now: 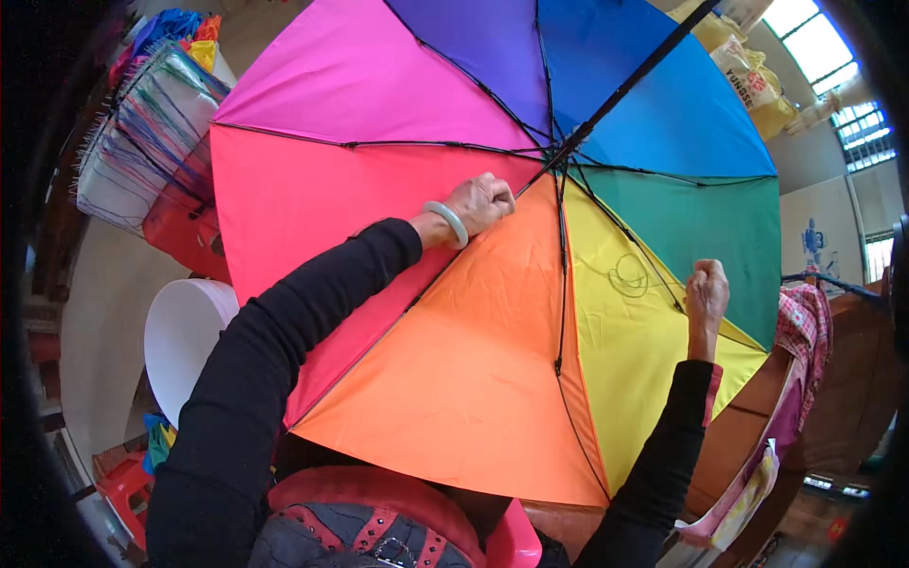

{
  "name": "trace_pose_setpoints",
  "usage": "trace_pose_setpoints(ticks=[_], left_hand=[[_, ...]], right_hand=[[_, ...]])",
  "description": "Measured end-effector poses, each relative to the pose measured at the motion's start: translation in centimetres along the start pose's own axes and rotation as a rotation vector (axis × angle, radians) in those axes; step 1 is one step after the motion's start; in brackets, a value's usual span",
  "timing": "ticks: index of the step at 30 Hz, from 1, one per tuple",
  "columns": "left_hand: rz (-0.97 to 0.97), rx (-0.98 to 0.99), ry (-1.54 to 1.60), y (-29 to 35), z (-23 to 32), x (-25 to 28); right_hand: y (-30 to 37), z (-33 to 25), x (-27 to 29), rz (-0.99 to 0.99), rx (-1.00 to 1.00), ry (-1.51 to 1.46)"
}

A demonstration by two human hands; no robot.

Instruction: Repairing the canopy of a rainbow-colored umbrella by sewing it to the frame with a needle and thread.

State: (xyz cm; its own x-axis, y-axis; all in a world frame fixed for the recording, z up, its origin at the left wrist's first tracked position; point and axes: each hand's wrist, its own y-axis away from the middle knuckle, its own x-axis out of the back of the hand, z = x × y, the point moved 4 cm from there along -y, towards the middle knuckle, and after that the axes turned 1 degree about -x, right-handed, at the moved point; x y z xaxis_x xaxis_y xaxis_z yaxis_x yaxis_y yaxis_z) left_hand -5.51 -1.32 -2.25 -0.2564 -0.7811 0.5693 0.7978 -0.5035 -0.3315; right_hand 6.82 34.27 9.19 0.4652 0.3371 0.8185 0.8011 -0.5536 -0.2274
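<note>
One umbrella (511,284), open: my left grip (485,201) clenched at a rib (413,305), right grip (706,289) clenched by thread (648,282) best kept untangled.

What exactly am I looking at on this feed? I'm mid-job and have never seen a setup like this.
There is no machine here: these are a person's own bare hands, seen from a wide fisheye camera on their head, looking down. Straight edges bend near the rim.

The inside of an open rainbow umbrella fills the middle, its black shaft pointing to the upper right. The left hand, wearing a pale bangle, is closed by the red-orange seam. The right hand is closed over the yellow and green panels, near a thin looped thread. What either hand grips is hidden.
</note>
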Motion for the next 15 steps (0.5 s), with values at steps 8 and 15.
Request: trace_pose_setpoints(ticks=[8,15], left_hand=[[0.039,0.564,0.757,0.0,1.2,2.0],[-0.006,0.496,0.834,0.1,1.1,2.3]], right_hand=[[9.2,-14.6,-10.6,-0.495,0.663,-0.127],[10.1,-18.0,-18.1,-0.347,0.437,-0.261]])
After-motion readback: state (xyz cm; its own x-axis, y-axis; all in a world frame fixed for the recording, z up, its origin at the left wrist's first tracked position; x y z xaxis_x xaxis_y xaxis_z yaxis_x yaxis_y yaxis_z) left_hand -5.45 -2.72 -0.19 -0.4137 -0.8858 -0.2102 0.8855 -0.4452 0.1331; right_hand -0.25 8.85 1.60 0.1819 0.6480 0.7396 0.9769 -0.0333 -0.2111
